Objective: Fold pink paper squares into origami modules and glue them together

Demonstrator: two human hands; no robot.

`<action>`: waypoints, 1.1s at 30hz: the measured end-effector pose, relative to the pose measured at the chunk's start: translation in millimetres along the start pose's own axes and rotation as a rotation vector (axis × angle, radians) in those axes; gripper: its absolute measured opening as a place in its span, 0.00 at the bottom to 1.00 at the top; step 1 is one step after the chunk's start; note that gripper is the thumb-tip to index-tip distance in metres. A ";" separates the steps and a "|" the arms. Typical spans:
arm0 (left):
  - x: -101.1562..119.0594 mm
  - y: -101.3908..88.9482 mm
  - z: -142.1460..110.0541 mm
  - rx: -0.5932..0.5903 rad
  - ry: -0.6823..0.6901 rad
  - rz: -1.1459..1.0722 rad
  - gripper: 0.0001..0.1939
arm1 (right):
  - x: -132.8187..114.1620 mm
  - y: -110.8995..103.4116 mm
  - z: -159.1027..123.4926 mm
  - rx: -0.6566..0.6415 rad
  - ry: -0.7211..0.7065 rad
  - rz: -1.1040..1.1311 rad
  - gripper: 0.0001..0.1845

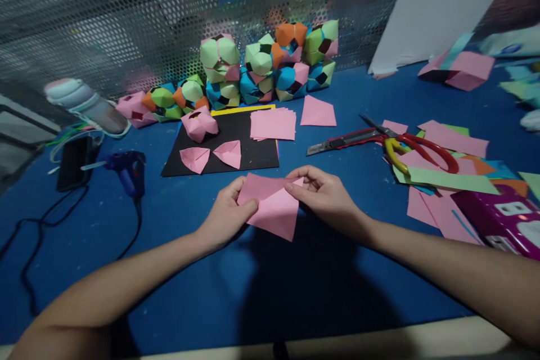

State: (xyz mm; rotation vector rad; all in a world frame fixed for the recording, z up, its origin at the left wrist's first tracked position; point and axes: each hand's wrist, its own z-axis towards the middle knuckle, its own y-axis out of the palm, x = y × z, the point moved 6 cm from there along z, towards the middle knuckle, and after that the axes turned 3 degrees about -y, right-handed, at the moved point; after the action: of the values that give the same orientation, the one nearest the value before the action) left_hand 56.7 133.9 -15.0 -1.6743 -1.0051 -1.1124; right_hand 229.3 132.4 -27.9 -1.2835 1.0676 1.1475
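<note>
Fingers of the left hand point(225, 212) are pinching a pink sheet point(276, 214) by its left edge, those of the right hand point(327, 196) its far right corner; the sheet is spanning the gap, its far edge running hand to hand, neither hand lying nearer. Beyond the fingers, two folded pink pieces point(194, 159) are resting on black card point(259, 156), paper balls point(219, 56) standing farther across the bench point(189, 292).

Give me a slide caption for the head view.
Left hand and right hand hold a pink sheet over a blue table, paper balls beyond.
</note>
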 end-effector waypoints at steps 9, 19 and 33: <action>2.0 3.1 1.3 -0.011 0.039 0.051 0.07 | -1.0 5.2 1.2 -0.026 0.064 0.256 0.18; -7.1 0.1 4.7 0.026 -0.021 -0.116 0.14 | 2.0 5.6 5.3 -0.011 0.066 0.336 0.19; -7.7 -3.5 3.9 0.214 0.075 -0.256 0.14 | -13.4 15.4 -9.4 -0.098 -0.043 0.081 0.18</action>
State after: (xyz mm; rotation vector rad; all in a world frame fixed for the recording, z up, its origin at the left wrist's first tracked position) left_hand 52.3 137.4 -22.5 -1.3513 -1.2681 -1.1762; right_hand 212.6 122.0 -17.0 -1.2954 1.0505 1.2968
